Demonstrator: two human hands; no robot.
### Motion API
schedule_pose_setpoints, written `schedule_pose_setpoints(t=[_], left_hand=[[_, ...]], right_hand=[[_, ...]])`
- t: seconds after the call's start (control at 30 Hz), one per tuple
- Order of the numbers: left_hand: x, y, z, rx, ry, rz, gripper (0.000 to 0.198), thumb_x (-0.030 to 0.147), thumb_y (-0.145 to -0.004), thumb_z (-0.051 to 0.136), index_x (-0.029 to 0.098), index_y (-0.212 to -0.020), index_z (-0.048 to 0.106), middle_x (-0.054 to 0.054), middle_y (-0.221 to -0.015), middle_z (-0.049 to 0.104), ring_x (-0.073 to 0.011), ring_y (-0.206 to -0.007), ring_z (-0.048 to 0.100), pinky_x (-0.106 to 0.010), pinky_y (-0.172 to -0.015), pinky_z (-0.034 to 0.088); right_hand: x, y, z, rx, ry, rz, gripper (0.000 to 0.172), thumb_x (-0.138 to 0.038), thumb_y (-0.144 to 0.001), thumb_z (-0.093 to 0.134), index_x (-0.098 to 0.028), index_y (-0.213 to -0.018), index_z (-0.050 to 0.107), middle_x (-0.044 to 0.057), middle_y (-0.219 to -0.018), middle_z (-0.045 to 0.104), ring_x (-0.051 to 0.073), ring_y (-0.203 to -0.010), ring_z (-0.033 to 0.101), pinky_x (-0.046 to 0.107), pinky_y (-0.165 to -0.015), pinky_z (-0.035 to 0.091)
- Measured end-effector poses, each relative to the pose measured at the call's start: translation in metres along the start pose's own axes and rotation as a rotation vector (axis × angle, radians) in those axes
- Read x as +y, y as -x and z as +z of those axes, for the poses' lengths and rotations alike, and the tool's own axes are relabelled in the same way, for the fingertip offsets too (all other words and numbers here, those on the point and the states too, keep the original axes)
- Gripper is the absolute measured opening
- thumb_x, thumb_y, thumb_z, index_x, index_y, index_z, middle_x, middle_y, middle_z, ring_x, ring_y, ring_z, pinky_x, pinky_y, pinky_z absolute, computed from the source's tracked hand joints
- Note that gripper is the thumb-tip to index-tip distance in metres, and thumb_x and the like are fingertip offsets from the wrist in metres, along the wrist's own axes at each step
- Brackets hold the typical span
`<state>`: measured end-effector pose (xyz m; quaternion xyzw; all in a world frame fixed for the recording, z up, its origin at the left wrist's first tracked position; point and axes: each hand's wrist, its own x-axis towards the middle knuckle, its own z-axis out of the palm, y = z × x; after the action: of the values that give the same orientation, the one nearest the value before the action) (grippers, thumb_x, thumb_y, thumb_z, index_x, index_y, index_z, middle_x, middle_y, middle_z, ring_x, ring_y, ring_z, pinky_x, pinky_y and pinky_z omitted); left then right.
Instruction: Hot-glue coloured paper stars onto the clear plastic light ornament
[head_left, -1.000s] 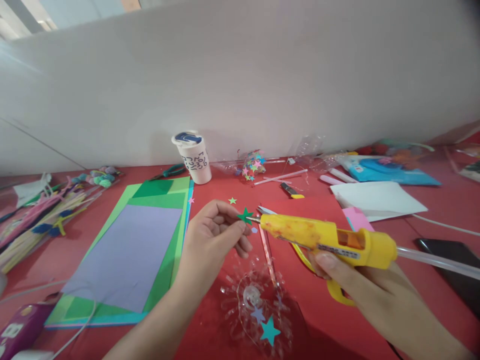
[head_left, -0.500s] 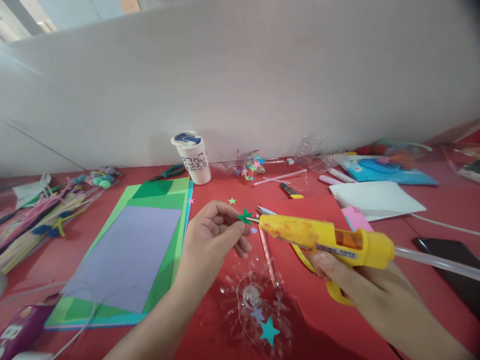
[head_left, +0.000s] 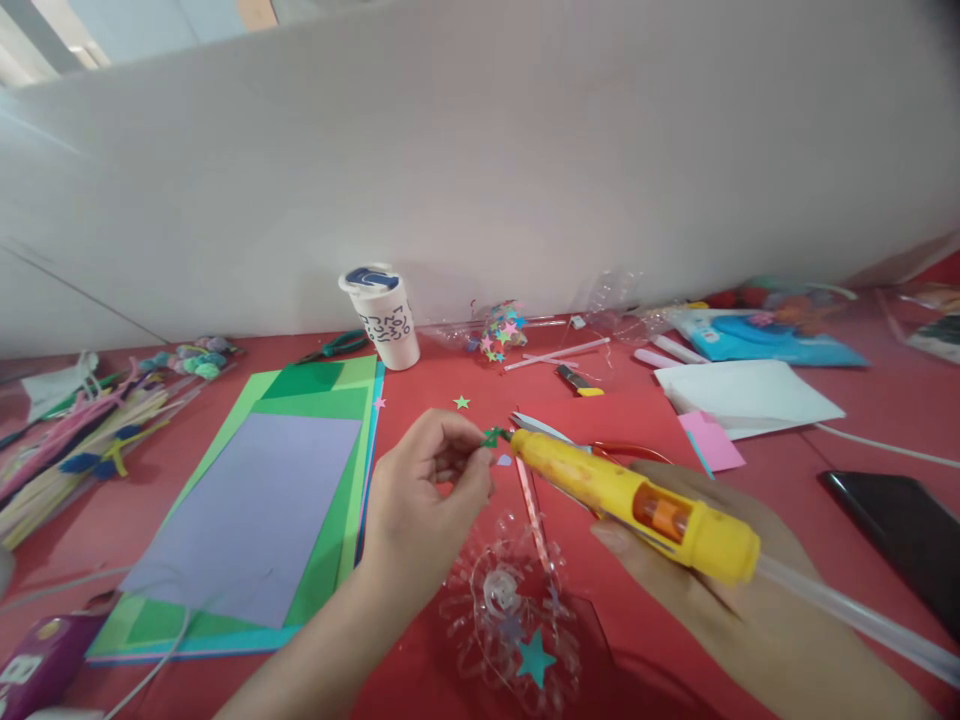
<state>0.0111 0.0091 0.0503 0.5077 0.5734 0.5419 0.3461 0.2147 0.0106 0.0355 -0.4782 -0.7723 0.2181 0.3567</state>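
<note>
Between thumb and fingertips, my left hand (head_left: 431,490) pinches a small green star (head_left: 491,438). My right hand (head_left: 675,560) is wrapped round a yellow hot glue gun (head_left: 600,485), its nozzle touching or very close to the star; a clear glue stick (head_left: 847,605) runs out of its back end. Below my hands sits a clear, looped plastic ornament (head_left: 501,592) with a teal star (head_left: 536,658) on it. A pink patterned straw (head_left: 532,510) lies beside the ornament, and scissors (head_left: 551,428) are partly hidden behind the glue gun.
At left lie stacked coloured sheets (head_left: 255,510) and bundled pipe cleaners (head_left: 97,450). A lidded white cup (head_left: 394,325) stands at the back, near a cluster of small stars (head_left: 504,330). A box cutter (head_left: 579,380), white paper (head_left: 750,395) and black phone (head_left: 896,530) are to the right.
The glue gun has turned, its back end swinging down and toward me, exposing the scissors' handles. The green star has tilted in my left fingers. The nozzle stays at the star.
</note>
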Motion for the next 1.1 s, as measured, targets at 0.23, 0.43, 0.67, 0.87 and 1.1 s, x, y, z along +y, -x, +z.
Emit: schedule_pose_setpoints(t=[0.23, 0.43, 0.67, 0.87, 1.1], left_hand=[[0.001, -0.008, -0.006, -0.096, 0.196, -0.139, 0.011, 0.013, -0.071, 0.062, 0.018, -0.073, 0.052, 0.004, -0.057, 0.066, -0.0081, -0.043, 0.061, -0.017, -0.042, 0.050], [-0.004, -0.007, -0.005, -0.232, 0.293, -0.217, 0.013, 0.013, -0.070, 0.064, 0.017, -0.074, 0.053, 0.003, -0.056, 0.067, -0.0084, -0.041, 0.060, -0.017, -0.039, 0.048], [-0.009, 0.005, 0.004, -0.428, 0.326, -0.346, 0.014, 0.014, -0.074, 0.064, 0.016, -0.083, 0.054, 0.001, -0.062, 0.069, -0.0078, -0.045, 0.061, -0.016, -0.042, 0.048], [-0.006, 0.011, 0.008, -0.560, 0.349, -0.378, 0.020, 0.013, -0.076, 0.064, 0.019, -0.086, 0.047, 0.003, -0.061, 0.068, -0.0078, -0.044, 0.060, -0.015, -0.041, 0.048], [0.002, 0.022, 0.005, -0.697, 0.272, -0.506, 0.023, 0.012, -0.074, 0.063, 0.020, -0.088, 0.046, 0.004, -0.059, 0.066, -0.0068, -0.042, 0.057, -0.014, -0.038, 0.045]], right_hand=[[0.031, -0.026, -0.002, -0.181, -0.235, 0.525, 0.032, -0.051, -0.071, 0.060, -0.021, -0.067, 0.052, 0.000, -0.056, 0.055, 0.014, -0.049, 0.052, 0.026, -0.043, 0.039], [0.059, -0.017, 0.015, -0.333, -0.101, 0.526, 0.033, -0.051, -0.075, 0.053, -0.020, -0.065, 0.053, 0.001, -0.057, 0.059, 0.015, -0.051, 0.056, 0.026, -0.047, 0.041], [0.064, -0.010, 0.022, -0.297, 0.295, 0.461, 0.039, -0.043, -0.077, 0.059, -0.023, -0.049, 0.042, 0.004, -0.049, 0.054, 0.021, -0.052, 0.057, 0.028, -0.049, 0.031], [0.042, -0.007, 0.008, -0.244, 0.259, 0.317, 0.019, -0.034, -0.084, 0.054, -0.018, -0.078, 0.060, 0.009, -0.076, 0.067, 0.022, -0.071, 0.063, 0.030, -0.059, 0.042], [0.007, -0.002, 0.000, -0.420, -0.612, 0.100, 0.012, -0.026, -0.083, 0.060, -0.021, -0.092, 0.066, 0.001, -0.085, 0.068, 0.011, -0.073, 0.063, 0.019, -0.057, 0.048]])
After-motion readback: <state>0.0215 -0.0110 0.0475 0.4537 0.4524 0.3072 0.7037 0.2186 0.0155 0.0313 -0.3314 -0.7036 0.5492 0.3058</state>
